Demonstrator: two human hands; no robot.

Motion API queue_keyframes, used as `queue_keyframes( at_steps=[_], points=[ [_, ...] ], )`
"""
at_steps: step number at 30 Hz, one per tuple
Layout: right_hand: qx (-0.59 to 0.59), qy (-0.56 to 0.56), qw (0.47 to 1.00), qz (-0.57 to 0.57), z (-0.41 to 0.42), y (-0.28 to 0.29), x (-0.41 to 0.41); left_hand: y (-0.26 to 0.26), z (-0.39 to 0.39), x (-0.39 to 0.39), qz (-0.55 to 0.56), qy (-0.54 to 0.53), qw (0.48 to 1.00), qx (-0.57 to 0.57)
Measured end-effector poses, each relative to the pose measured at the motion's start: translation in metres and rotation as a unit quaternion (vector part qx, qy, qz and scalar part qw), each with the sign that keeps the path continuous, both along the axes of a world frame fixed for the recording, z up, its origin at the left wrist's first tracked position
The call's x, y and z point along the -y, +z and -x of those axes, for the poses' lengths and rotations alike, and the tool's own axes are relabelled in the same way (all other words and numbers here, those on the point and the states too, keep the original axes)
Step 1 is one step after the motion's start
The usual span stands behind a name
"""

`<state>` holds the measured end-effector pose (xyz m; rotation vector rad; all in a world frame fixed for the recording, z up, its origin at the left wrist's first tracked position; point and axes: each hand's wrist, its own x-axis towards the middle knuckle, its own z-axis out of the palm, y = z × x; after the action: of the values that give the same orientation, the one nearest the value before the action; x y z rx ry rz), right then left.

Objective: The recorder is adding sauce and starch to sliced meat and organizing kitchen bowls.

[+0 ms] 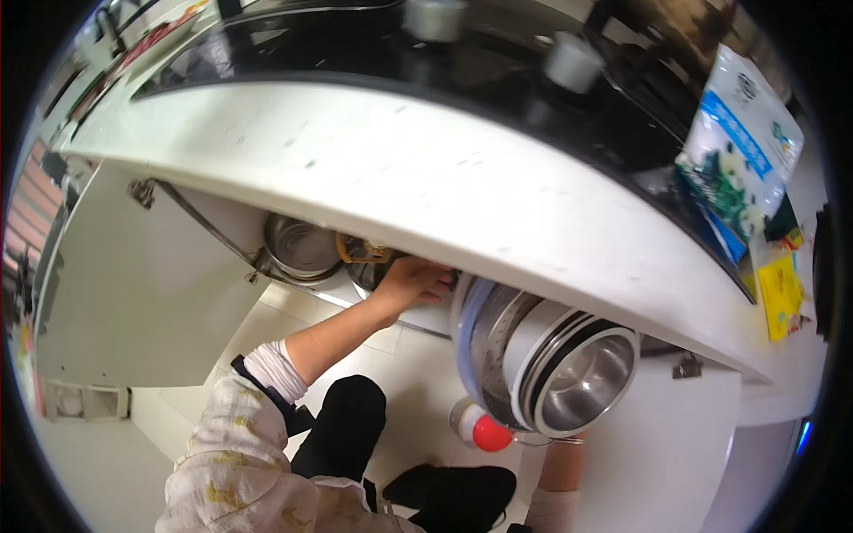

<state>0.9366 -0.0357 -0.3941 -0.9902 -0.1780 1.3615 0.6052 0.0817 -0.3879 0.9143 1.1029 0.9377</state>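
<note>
Nested bowls, with a stainless steel bowl [586, 383] innermost and a perforated metal colander [496, 346] and a bluish plastic rim farther out, are tilted at the cabinet's opening. Below them my right forearm shows; the right hand itself is hidden behind the bowls. My left hand [416, 280] reaches to the cabinet opening under the counter edge, left of the stack, its fingers partly spread near the stack's dark back side. Whether it touches anything is unclear. Inside the cabinet, a metal pan [303, 246] and a yellow-handled item [363, 250] lie left of this hand.
Cabinet doors stand open at left [146, 286] and right [660, 440]. Above is the white countertop [400, 160] with a black glass cooktop [493, 86]. A plastic food packet [740, 146] lies at the right. A red-topped container [492, 433] is below the bowls.
</note>
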Motion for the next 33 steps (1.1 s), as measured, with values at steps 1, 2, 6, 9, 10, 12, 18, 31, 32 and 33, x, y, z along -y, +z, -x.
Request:
queue_keyframes(
  at_steps=[1,2,6,9,10,12,18,31,32,33],
  points=[
    [0.0,-0.008,1.0,0.014,-0.001,0.007,0.014,0.007,-0.003,0.004,0.028,0.007,1.0,-0.007],
    [-0.004,-0.013,1.0,0.028,0.001,0.013,0.028,0.012,0.0,0.008,0.032,0.02,0.999,-0.019],
    [-0.004,-0.041,0.995,0.087,-0.001,0.057,0.112,0.041,0.009,0.042,0.094,0.001,0.993,-0.068],
    [0.003,-0.055,0.99,0.131,-0.002,0.111,0.175,0.084,0.038,0.097,0.111,-0.046,0.99,-0.075],
    [0.005,-0.058,0.988,0.145,0.002,0.13,0.193,0.101,0.057,0.117,0.107,-0.025,0.989,-0.102],
    [0.011,-0.055,0.984,0.169,0.011,0.174,0.227,0.149,0.108,0.158,0.081,0.039,0.982,-0.165],
    [0.034,0.034,0.98,0.191,0.043,0.257,0.268,0.275,0.276,0.289,-0.029,0.287,0.878,-0.382],
    [0.056,0.383,0.921,0.046,0.266,0.349,0.184,0.333,0.394,0.534,0.113,0.497,0.823,-0.252],
    [0.05,0.408,0.911,0.037,0.295,0.353,0.178,0.327,0.409,0.554,0.134,0.511,0.815,-0.239],
    [0.046,0.429,0.901,0.032,0.321,0.358,0.176,0.32,0.425,0.573,0.156,0.524,0.807,-0.226]
  ],
)
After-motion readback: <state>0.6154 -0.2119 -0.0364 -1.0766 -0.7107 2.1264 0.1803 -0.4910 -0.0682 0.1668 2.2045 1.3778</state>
